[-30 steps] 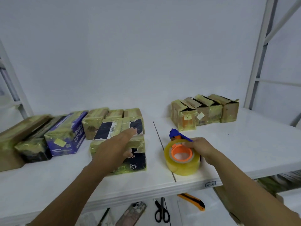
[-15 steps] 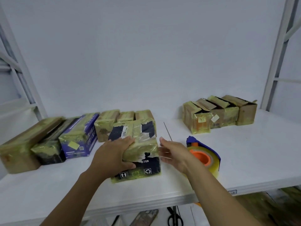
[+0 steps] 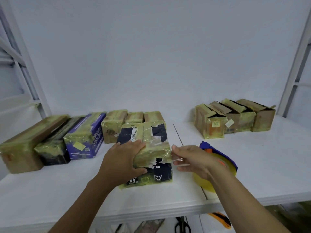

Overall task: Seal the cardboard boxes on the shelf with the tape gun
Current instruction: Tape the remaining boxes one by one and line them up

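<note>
One taped black box (image 3: 156,140) stands near the middle of the shelf (image 3: 252,174), forward of the sealed row (image 3: 80,138) at far left. It is gripped by the left hand (image 3: 122,160), fingers laid over the top and thumb pressed on the near face, evidently to steady it. The right hand (image 3: 193,160) is released, fingers straight, just beside the box's right side; contact cannot be confirmed. The tape gun (image 3: 227,163) lies ungripped behind that hand. Open-flapped boxes (image 3: 235,118) are noted far right, with bare shelf between. The shelf's near edge is close to the box.
</note>
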